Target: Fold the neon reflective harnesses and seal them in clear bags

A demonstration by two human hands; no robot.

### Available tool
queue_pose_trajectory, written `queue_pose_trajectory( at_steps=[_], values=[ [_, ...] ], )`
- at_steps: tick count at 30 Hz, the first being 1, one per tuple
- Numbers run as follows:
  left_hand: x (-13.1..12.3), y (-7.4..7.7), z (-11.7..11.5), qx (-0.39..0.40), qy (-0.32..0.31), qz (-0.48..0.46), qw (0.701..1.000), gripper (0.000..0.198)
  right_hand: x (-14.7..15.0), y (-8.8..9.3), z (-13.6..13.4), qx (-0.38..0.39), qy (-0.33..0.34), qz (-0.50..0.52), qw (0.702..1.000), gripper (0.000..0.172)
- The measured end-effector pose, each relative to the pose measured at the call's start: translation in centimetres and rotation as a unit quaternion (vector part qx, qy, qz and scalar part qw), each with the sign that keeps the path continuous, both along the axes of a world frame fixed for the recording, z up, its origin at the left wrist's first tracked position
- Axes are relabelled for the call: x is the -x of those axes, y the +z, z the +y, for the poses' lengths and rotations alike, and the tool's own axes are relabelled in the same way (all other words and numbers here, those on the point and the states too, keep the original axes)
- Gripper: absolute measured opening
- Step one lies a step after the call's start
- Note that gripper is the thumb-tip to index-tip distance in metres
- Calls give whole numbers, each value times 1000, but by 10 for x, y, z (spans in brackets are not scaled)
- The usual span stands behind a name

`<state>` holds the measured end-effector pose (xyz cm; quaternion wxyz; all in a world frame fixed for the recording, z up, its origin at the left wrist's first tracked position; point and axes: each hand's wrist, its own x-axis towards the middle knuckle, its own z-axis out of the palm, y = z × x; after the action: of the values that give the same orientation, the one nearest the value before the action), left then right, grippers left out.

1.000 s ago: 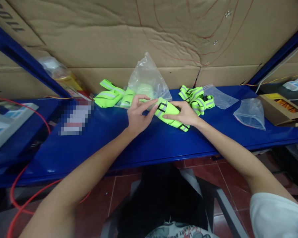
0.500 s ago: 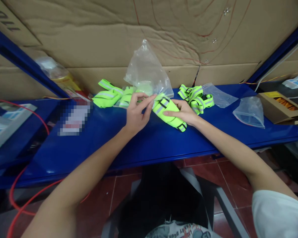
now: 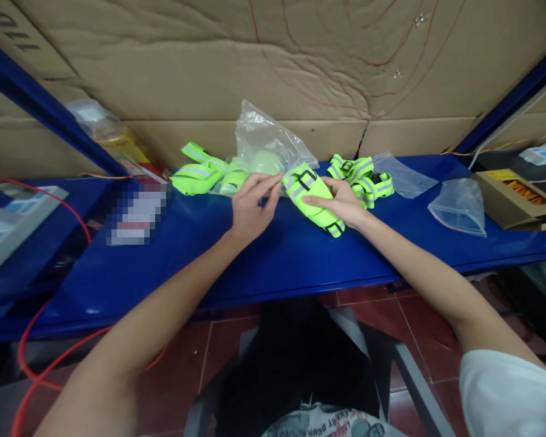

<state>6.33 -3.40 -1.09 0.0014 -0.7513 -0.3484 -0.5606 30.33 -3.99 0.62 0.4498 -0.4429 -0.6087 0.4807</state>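
My right hand (image 3: 341,201) grips a folded neon-green reflective strap bundle (image 3: 313,197) with grey stripes and black buckles, its upper end at the mouth of a clear plastic bag (image 3: 266,145). My left hand (image 3: 250,206) pinches the bag's lower edge between fingers and thumb. The bag stands on the blue shelf (image 3: 264,255) and something pale green shows inside it.
More neon-green straps lie left (image 3: 200,173) and right (image 3: 361,179) of the bag. Empty clear bags (image 3: 457,209) lie further right, by an open cardboard box (image 3: 514,200). A cardboard wall backs the shelf. A red cable (image 3: 40,364) runs at the left.
The bag was lifted, then sank lower again. My right hand moved the strap bundle's end up to the bag's mouth. My left hand stayed at the bag's edge.
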Motion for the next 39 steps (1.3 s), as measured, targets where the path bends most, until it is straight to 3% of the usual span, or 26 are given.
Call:
queue_pose_trajectory(
  at_steps=[10, 17, 21, 25, 28, 33, 38, 39],
  values=[
    [2, 0, 0, -87, 4, 48, 995, 26, 4, 7, -7, -26, 27, -72, 997, 53],
    [9, 0, 2, -93, 67, 107, 988, 24, 8, 1, -6, 21, 14, 8, 1000, 57],
    [17, -3, 7, -73, 39, 145, 986, 30, 4, 4, -3, 9, -31, 38, 999, 64],
    [12, -3, 2, -109, 13, 158, 981, 31, 2, 8, -4, 0, -2, 13, 1000, 65],
    [6, -1, -4, -125, -3, 158, 979, 28, 4, 5, -5, -35, 10, -13, 999, 60],
    [0, -2, -7, -54, -22, 136, 989, 23, 3, -2, -1, -133, -20, -94, 986, 59],
    [-2, -4, -6, 1, -74, 136, 988, 20, -3, 0, 3, -224, -43, -116, 967, 100],
    [-2, -4, -6, 5, -78, 140, 987, 20, -3, 0, 4, -231, -33, -120, 965, 102]
  ],
)
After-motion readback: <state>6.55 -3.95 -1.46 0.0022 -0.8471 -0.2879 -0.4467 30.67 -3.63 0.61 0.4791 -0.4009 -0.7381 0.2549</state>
